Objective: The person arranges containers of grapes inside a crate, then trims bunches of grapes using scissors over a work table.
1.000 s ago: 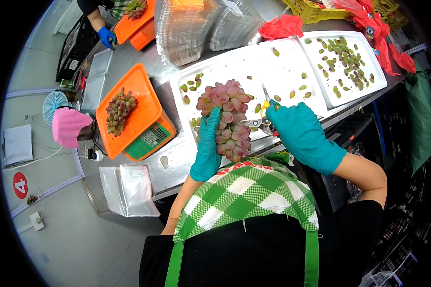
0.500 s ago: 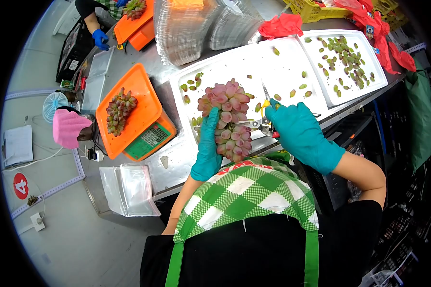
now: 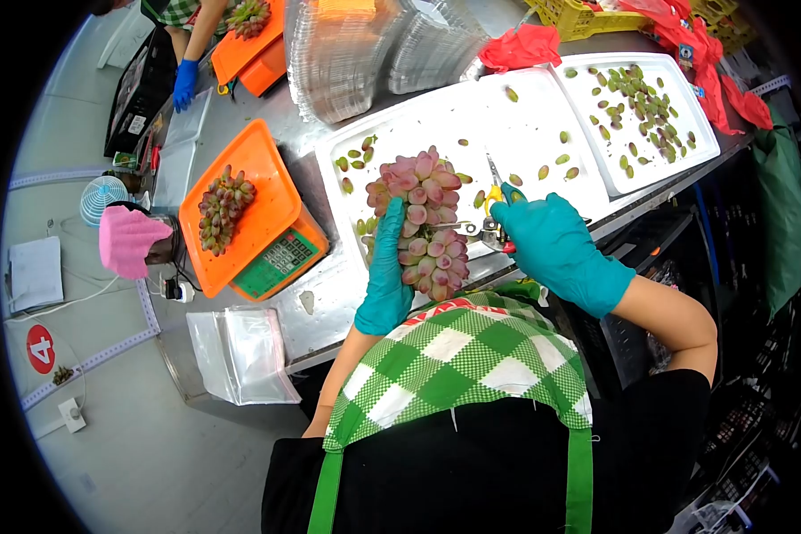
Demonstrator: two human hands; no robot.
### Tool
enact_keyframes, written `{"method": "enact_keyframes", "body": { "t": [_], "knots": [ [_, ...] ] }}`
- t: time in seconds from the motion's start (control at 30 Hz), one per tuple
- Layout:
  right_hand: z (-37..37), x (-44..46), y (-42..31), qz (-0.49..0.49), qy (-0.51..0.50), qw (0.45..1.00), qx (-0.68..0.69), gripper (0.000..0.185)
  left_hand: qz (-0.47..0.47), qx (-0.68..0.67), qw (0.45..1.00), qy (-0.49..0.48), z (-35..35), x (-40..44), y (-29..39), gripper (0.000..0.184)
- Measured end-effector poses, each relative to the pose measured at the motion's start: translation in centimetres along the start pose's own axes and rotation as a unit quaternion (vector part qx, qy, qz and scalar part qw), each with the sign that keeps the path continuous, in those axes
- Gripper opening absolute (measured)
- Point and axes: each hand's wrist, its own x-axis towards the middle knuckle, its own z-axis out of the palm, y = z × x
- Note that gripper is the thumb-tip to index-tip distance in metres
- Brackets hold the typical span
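My left hand, in a teal glove, is closed around the near-left side of a bunch of pinkish-green grapes held over the white tray. My right hand, gloved alike, is wrapped round metal scissors with a red handle part. Their blades point left into a gap midway along the bunch, the tips hidden among the grapes. Close to the right fingertips, a yellow-handled pointed blade points away from me; whether it belongs to the same tool I cannot tell.
Loose grapes lie in the white tray and a second tray. Left stands an orange scale bearing another bunch. Clear plastic bags lie nearer me, stacked clear containers behind. A co-worker's blue-gloved hand is far left.
The scissors and my right hand have shifted slightly left, blades deeper into the bunch. My left hand stays nearly still. The co-worker has leaned in, with an arm over the bench.
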Motion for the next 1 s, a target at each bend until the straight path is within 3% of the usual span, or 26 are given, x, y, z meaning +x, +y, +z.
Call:
{"method": "enact_keyframes", "body": {
  "t": [0.27, 0.37, 0.47, 0.57, 0.87, 1.0],
  "knots": [
    [0.7, -0.6, 0.3, 0.007, -0.009, 1.000, 0.010, 0.029, -0.008, -0.005, 1.000, -0.006, -0.3, 0.1, -0.1, 0.054],
    [-0.4, -0.5, -0.2, 0.019, -0.014, 1.000, 0.011, 0.019, -0.008, -0.012, 1.000, -0.024, -0.1, 0.0, 0.0, 0.055],
    [0.4, -0.5, -0.3, 0.009, 0.042, 0.999, -0.030, 0.020, -0.002, -0.001, 0.999, -0.032, 0.3, -0.1, 0.1, 0.057],
    [0.2, -0.2, -0.8, 0.039, -0.021, 0.998, -0.036, 0.019, -0.010, 0.009, 1.000, -0.012, 0.7, -0.3, 0.3, 0.058],
    [0.9, 0.0, -1.3, 0.002, 0.074, 0.982, -0.174, 0.014, -0.036, -0.043, 0.998, -0.008, -0.3, 0.4, -0.5, 0.054],
    [0.8, 0.3, -1.7, 0.017, 0.023, 0.973, -0.230, 0.029, -0.034, -0.059, 0.997, -0.031, -0.8, 0.8, -0.8, 0.053]
  ]
}}
